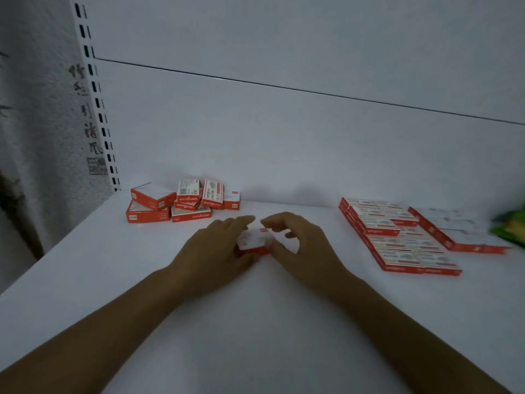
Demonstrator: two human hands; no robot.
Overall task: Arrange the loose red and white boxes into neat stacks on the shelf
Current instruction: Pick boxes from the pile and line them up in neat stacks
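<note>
**Two hands, one box, mid-shelf**

Both hands meet at the centre of the shelf (255, 322) w/ a small red-and-white box (253, 242) between them. Left hand (218, 245) cups the box's left side, thumb at the near red edge & fingers reaching over the far side. Right hand (295, 240) pinches the right end, fingers curled over the top, thumb at the near corner. Box is flat, on or just above the shelf surface; can't tell which, it's blurred there. Could be two boxes stacked under the fingers; also unclear.

Why held so: prob. a two-sided grip to square the box up, white face up, before it joins a stack. Gripping both ends keeps it from twisting.

Loose pile (181, 203) lies at the back left near the slotted upright (98, 103). It's approx. seven boxes, some flat, some leaning on edge against each other, labels facing diff. ways. Neat stacks (397, 240) sit well apart on the right, in rows, edges flush, white faces up. A green packet (511, 226) shows at the far right edge, near them.

Judgement: task approx. half done, w/ the pile not yet sorted. Next move likely takes this box right to the rows, so it should arrive aligned w/ their edges.
</note>
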